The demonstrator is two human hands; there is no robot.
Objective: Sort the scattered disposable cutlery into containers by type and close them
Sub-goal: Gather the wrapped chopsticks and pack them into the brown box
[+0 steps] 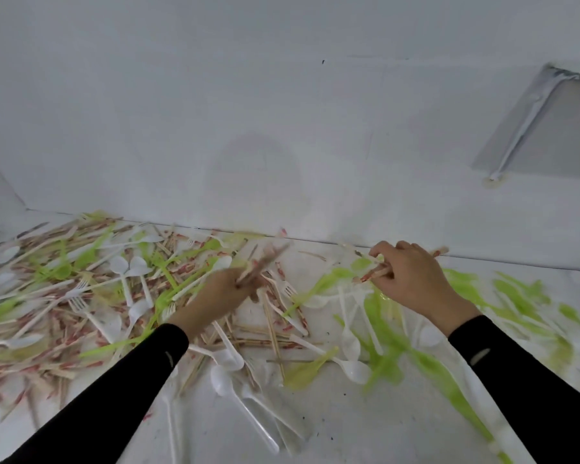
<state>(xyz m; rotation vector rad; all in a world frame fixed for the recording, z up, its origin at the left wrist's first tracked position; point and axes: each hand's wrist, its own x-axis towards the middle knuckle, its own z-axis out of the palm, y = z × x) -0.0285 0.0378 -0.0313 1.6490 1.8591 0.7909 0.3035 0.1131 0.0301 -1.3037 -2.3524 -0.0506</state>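
Scattered cutlery covers the white surface: wooden chopsticks with red print (41,333) piled at the left, white plastic spoons (352,366) and forks (77,303) mixed in, green plastic pieces (516,296) mostly at the right. My left hand (221,293) grips a small bundle of chopsticks (265,259) that points up and right, blurred by motion. My right hand (412,276) pinches a few chopsticks (375,272) just above the pile near the wall. No container shows in view.
A white wall (282,112) rises right behind the pile. A grey panel with a white taped edge (549,128) sits on the wall at the upper right. A patch of bare white surface (365,423) lies between my black sleeves.
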